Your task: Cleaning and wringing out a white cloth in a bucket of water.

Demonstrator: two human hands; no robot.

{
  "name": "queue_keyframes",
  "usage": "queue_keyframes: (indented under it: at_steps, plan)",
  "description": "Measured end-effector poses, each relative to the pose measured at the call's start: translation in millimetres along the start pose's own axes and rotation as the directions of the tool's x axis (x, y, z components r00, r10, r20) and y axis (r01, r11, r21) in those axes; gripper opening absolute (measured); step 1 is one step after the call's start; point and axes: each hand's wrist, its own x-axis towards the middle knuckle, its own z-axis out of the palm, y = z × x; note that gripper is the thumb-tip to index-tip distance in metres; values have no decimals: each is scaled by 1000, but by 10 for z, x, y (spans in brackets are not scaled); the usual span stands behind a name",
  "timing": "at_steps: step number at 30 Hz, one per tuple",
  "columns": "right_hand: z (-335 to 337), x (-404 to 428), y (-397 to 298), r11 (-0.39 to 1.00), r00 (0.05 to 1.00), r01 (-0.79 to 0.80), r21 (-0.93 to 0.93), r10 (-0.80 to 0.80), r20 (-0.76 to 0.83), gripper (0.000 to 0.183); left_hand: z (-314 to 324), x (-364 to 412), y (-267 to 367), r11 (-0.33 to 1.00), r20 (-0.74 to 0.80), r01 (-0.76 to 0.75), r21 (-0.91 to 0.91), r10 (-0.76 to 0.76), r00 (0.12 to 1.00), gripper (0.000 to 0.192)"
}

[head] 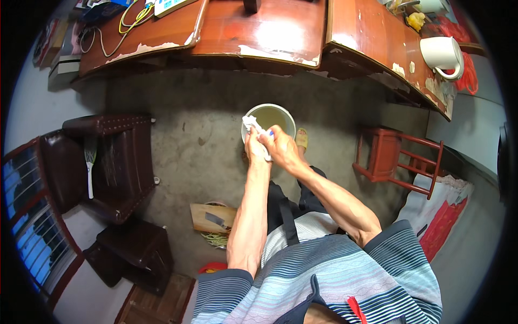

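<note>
Over a round pale bucket [294, 122], both hands are closed around a crumpled white cloth [250, 120]. My left hand [255, 146] has the cloth across its palm, with one bunched end sticking out beyond the fingers. My right hand [285, 149] grips it from the other side. A small blue piece [271, 133] shows at the right fingers; what it belongs to is unclear. Murky liquid [269, 115] fills part of the bucket below. The fingers hide the middle of the cloth.
A wooden chopping board [198, 214] bears a cleaver [215, 219], beside green vegetables [216, 239]. To the left stands a leather armchair [121, 162] with a racket [90, 174]; to the right, a red wooden chair [384, 156]. Worn desks [226, 40] line the front, with a white mug [439, 52].
</note>
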Motion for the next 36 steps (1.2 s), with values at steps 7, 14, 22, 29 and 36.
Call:
queue_keyframes:
  at_steps: [7,14,22,29,36]
  plan:
    - [-133,-785,-269,923,931,361,-135,-366,-10,22,631,-300,219,931,222,281,-232,-231,947,26]
    - [-243,-402,-181,731,760,631,-260,-650,16,22,542,-496,-20,955,293,202,-218,-134,947,37]
    - [-188,-110,-269,917,901,360,-171,-389,-191,23,357,-320,150,988,-22,145,47,-144,989,46]
    - [-634,390,629,981,975,192,-31,-195,-110,34,239,-727,194,989,270,145,20,-145,952,59]
    - [-629,-182,-32,911,906,412,12,-411,103,23,180,-683,276,948,178,-34,317,-24,984,40]
